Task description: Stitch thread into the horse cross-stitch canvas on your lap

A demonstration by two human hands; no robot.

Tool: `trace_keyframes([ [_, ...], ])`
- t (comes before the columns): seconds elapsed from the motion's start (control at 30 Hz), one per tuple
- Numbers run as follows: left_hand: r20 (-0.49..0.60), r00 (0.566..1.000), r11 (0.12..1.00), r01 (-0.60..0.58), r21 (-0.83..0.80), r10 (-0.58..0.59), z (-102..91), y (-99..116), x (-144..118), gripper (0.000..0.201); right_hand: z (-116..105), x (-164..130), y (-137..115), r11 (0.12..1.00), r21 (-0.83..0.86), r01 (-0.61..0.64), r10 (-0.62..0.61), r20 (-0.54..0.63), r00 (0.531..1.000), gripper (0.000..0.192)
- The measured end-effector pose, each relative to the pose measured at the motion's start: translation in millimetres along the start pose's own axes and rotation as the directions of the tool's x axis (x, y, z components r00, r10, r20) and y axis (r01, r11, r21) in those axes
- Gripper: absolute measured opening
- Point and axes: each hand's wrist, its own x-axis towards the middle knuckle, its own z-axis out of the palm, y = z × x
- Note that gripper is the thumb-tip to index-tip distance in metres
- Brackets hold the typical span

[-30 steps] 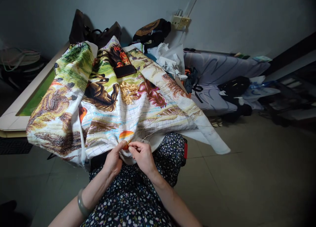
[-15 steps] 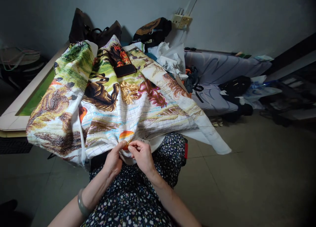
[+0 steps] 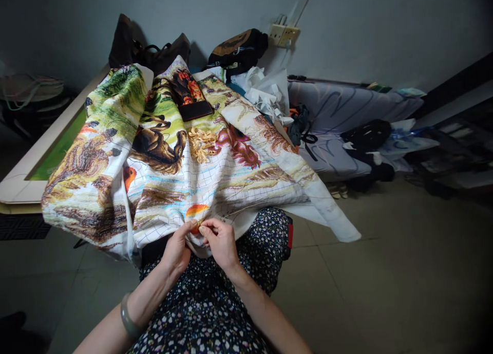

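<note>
From the head camera, I saw my left hand (image 3: 177,249) pinching the edge of the cross-stitch canvas (image 3: 185,159) draped from the table (image 3: 19,187) onto my lap, its grip clenched on cloth. My right hand (image 3: 220,242) pinched what I took for a needle; thread (image 3: 246,211) ran taut. Keeping the fabric flat seemed wise. Bags (image 3: 236,48) cluttered the tiled floor (image 3: 385,272).
</note>
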Motion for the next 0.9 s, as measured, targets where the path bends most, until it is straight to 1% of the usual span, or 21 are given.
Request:
trace_keyframes([
  [0.07, 0.002, 1.000, 1.000, 0.008, -0.007, -0.008, 0.5, 0, 0, 0.015, -1, 1, 2, 0.999, -0.035, 0.035, -0.035, 0.000, 0.999, 0.013],
  [0.23, -0.006, 1.000, 1.000, 0.009, -0.023, -0.010, 1.6, 0, -1, 0.014, -5, 3, 5, 0.974, -0.138, 0.179, -0.179, 0.016, 0.984, 0.012],
  [0.33, 0.000, 1.000, 1.000, -0.001, -0.024, 0.001, 2.2, 0, -1, 0.014, -6, 3, 5, 0.960, -0.169, 0.224, -0.224, 0.015, 0.974, 0.012],
  [0.43, -0.002, 1.000, 1.000, -0.002, -0.027, 0.002, 2.6, 1, -1, 0.013, -6, 4, 5, 0.954, -0.181, 0.240, -0.243, 0.005, 0.970, 0.012],
  [0.57, -0.001, 1.000, 1.000, 0.005, -0.030, -0.005, 2.3, 1, -1, 0.014, -5, 4, 6, 0.966, -0.156, 0.205, -0.209, -0.011, 0.978, 0.011],
  [0.7, 0.006, 1.000, 1.000, 0.000, -0.020, 0.000, 1.0, 0, 0, 0.017, -3, 4, 5, 0.989, -0.089, 0.121, -0.123, -0.013, 0.992, 0.011],
  [0.8, 0.024, 1.000, 1.000, -0.014, -0.013, 0.014, 0.1, -2, 0, 0.024, -1, 6, 1, 0.998, -0.011, 0.055, -0.055, -0.036, 0.998, 0.010],
  [0.9, 0.051, 0.999, 1.000, -0.018, 0.000, 0.018, -0.3, -3, -2, 0.027, -1, 10, -7, 0.999, 0.022, 0.047, -0.046, -0.033, 0.998, 0.013],
])
